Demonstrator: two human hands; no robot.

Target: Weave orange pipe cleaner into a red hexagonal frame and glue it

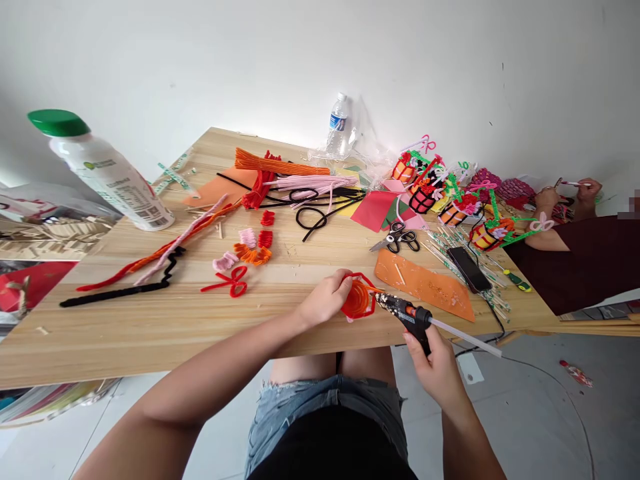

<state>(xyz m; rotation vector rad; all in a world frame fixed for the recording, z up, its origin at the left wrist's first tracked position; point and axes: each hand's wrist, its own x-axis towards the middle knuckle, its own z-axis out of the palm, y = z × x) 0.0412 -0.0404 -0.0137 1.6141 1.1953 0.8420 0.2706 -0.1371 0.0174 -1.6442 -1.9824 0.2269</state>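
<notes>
My left hand (327, 297) is closed on the left rim of a small red and orange pipe-cleaner basket (358, 298) near the table's front edge. In my right hand (437, 360) is a black hot glue gun (407, 317), with a clear glue stick (465, 337) sticking out of its back. Its nozzle meets the right side of the basket; whether glue is coming out I cannot tell. A bent red pipe cleaner (239, 281) lies to the left, beside folded orange (253, 255) and pink (225, 261) pieces. Just behind the gun rests an orange sheet (425, 283).
Black scissors (397, 238), a phone (469, 269) and finished flower baskets (453, 207) stand right of centre. Pipe-cleaner bundles (280, 162) and a water bottle (339, 127) are at the back. A white bottle (113, 180) stands left. Another person's hands (587, 190) work at far right.
</notes>
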